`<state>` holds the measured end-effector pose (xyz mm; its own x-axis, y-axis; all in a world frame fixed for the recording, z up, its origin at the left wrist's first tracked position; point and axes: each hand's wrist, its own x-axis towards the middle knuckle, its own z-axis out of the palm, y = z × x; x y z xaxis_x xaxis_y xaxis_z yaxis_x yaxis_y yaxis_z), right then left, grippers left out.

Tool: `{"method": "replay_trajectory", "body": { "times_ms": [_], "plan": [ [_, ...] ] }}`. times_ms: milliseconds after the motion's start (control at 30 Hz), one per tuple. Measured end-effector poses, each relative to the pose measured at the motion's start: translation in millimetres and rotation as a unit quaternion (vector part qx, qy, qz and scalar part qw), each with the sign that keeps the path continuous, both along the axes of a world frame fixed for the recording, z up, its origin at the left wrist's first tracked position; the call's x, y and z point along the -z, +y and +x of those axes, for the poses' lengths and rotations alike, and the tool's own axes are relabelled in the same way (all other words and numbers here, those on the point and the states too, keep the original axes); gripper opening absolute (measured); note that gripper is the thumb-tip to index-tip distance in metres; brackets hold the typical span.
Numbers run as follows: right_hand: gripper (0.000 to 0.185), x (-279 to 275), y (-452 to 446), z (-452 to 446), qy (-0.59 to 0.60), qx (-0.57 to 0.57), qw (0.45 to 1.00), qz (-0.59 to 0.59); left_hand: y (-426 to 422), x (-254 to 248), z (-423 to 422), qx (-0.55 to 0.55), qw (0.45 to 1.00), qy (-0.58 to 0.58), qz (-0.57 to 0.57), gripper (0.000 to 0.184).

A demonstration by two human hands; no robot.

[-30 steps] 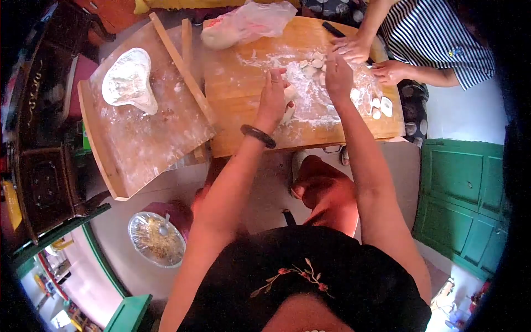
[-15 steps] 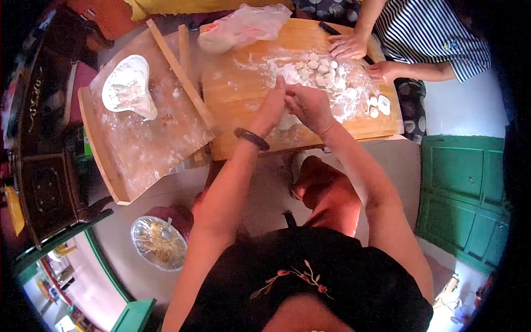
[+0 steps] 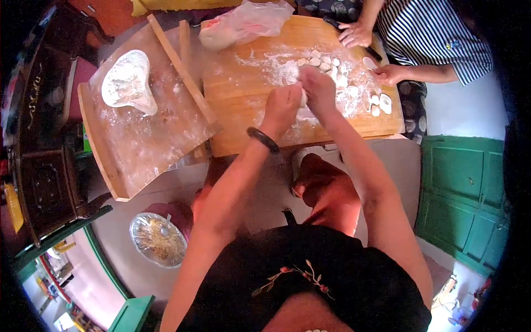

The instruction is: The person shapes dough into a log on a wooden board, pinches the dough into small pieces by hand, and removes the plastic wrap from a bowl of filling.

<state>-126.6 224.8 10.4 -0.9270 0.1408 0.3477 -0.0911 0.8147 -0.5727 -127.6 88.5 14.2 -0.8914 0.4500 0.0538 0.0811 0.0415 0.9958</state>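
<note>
My left hand (image 3: 283, 105), with a dark bangle at its wrist, is closed above the floured wooden board (image 3: 232, 105). A pale piece of dough (image 3: 303, 99) shows between it and my right hand (image 3: 319, 88), partly hidden by the fingers. My right hand is also closed against the dough, its fingers slightly blurred by motion. Just beyond my hands, several small dough pieces (image 3: 326, 61) lie in scattered flour (image 3: 285, 72). To the right, a few flat dough rounds (image 3: 385, 103) rest near the board's edge.
Across the board, a person in a striped shirt (image 3: 426, 39) holds a thin dough round (image 3: 369, 63) near a dark rolling pin (image 3: 373, 53). A plastic bag (image 3: 249, 22) lies at the back. Left are a second board (image 3: 149, 146) and a white flour container (image 3: 127, 77). A foil-like bowl (image 3: 159, 240) stands below.
My hands have shifted slightly, the left one lower and both now with dough showing between them. The other person's hand has lifted a dough round, and the rolling pin is more exposed.
</note>
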Motion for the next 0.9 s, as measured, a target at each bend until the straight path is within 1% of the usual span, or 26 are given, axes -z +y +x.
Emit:
{"method": "replay_trajectory", "body": {
  "times_ms": [33,67,133,167,200,233,267,300,333,367,400,433,500,533,600,633,700,733,767,800,833,867,900],
  "plan": [
    [0.024,5.8,14.0,-10.5,-0.095,0.034,0.99,-0.101,0.3,-10.2,3.2,0.024,1.0,0.005,0.016,0.05],
    [0.019,10.3,22.5,-8.8,-0.082,0.066,0.993,-0.06,1.2,-11.6,6.3,0.009,1.0,0.009,0.019,0.051],
    [0.015,14.1,29.5,-39.3,-0.042,0.091,0.995,0.03,-2.1,-2.8,-10.0,-0.063,0.997,0.033,0.029,0.053],
    [0.034,26.2,33.7,-46.5,0.084,0.003,0.996,0.023,-3.5,26.8,-20.0,-0.062,0.997,0.033,-0.021,0.058],
    [0.039,35.1,33.9,-34.6,0.061,-0.014,0.998,-0.018,-6.9,30.3,-6.0,-0.058,0.997,-0.036,0.02,0.058],
    [0.044,37.6,34.3,-39.0,0.056,-0.035,0.996,-0.057,-9.5,26.6,-7.6,-0.059,0.992,-0.087,0.064,0.063],
    [0.05,35.8,33.8,-54.5,0.063,-0.062,0.992,-0.094,-10.1,28.8,-13.8,-0.049,0.989,-0.11,0.087,0.066],
    [0.052,25.2,27.6,-49.5,0.0,-0.051,0.987,-0.154,-11.5,25.9,-19.8,-0.039,0.984,-0.134,0.11,0.072],
    [0.051,24.1,24.9,-42.2,-0.011,-0.016,0.988,-0.15,-12.7,24.6,-25.8,-0.03,0.978,-0.159,0.132,0.081],
    [0.049,22.7,25.4,-38.4,-0.02,0.016,0.989,-0.143,-14.3,23.5,-24.8,-0.033,0.981,-0.161,0.099,0.079],
    [0.048,20.9,24.5,-35.7,-0.027,0.048,0.989,-0.135,-15.5,23.2,-27.4,-0.028,0.981,-0.171,0.089,0.078],
    [0.041,17.8,17.4,-23.3,-0.031,0.046,0.974,-0.219,-16.6,22.8,-30.2,-0.023,0.98,-0.181,0.08,0.076],
    [0.036,0.3,-4.7,6.8,-0.004,-0.09,0.976,-0.199,-14.4,36.5,-35.2,0.008,0.97,-0.222,0.102,0.077],
    [0.033,-10.1,-15.0,17.4,0.011,-0.158,0.97,-0.187,-13.5,30.1,-31.4,0.017,0.966,-0.228,0.118,0.076],
    [0.028,-21.3,-25.7,29.1,-0.116,-0.19,0.952,-0.209,-12.6,10.1,-21.2,0.034,0.959,-0.238,0.151,0.075],
    [0.024,-11.7,-25.4,27.0,-0.063,-0.197,0.964,-0.165,-13.7,15.0,-24.4,0.073,0.954,-0.235,0.173,0.079],
    [0.021,-18.3,-27.5,26.2,-0.022,-0.199,0.975,-0.1,-8.8,10.9,-17.8,0.015,0.94,-0.262,0.219,0.072],
    [0.02,-20.7,-28.6,24.7,0.0,-0.198,0.978,-0.069,-8.4,15.1,-18.8,0.001,0.947,-0.248,0.206,0.067],
    [0.017,-15.5,-27.3,19.8,0.056,-0.201,0.977,-0.049,-8.0,19.0,-19.8,-0.014,0.953,-0.234,0.192,0.065],
    [0.016,-11.3,-26.3,19.5,0.022,-0.173,0.981,-0.081,-8.3,26.5,-23.6,-0.012,0.971,-0.194,0.142,0.063],
    [0.015,-7.7,-24.8,20.1,-0.012,-0.144,0.983,-0.111,-7.5,34.4,-25.5,-0.009,0.984,-0.153,0.093,0.065],
    [0.014,-6.1,-23.8,20.4,-0.046,-0.114,0.982,-0.141,-6.5,42.6,-24.9,0.008,0.98,-0.173,0.102,0.062],
    [0.009,-18.3,-28.6,24.4,-0.053,-0.127,0.971,-0.196,-8.6,34.1,-22.8,0.025,0.975,-0.192,0.112,0.061]
  ]
}}
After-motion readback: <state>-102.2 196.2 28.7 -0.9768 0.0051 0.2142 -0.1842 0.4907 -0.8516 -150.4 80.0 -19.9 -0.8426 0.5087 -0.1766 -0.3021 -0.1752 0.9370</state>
